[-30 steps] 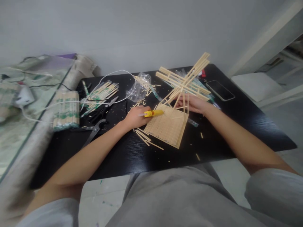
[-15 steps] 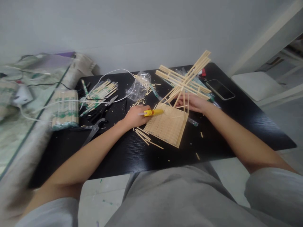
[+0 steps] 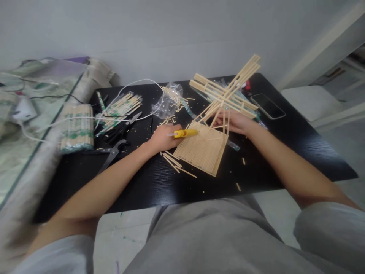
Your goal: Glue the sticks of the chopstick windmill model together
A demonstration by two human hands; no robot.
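Left hand [image 3: 165, 137], one: fingers closed round a yellow glue gun [image 3: 186, 133], nozzle directed right over the slatted panel [image 3: 203, 150] of a stick model. Right hand [image 3: 235, 121], one: fingers curled behind the model's slanting sticks and partly hidden by them; cannot tell whether they grip or merely touch. Model, one, pale wood: at the middle of the black counter [image 3: 159, 190], between the two hands, its cross-shaped frame [image 3: 225, 97] standing above and beyond the right hand. Loose sticks [image 3: 172, 161], several: near side of the left hand, beside the panel's left edge. Clear bag [image 3: 164, 108], one, crumpled, with short offcuts [image 3: 178, 104] beside it, beyond the left hand. Scissors [image 3: 124, 128] and shears [image 3: 114, 151], dark-handled: left of the left hand. Wrapped chopsticks [image 3: 121, 110], a heap, and a full pack [image 3: 76, 127]: far left, a white cable [image 3: 137, 82] looping across both. Phone [image 3: 268, 105], one: right of the frame, lying flat.
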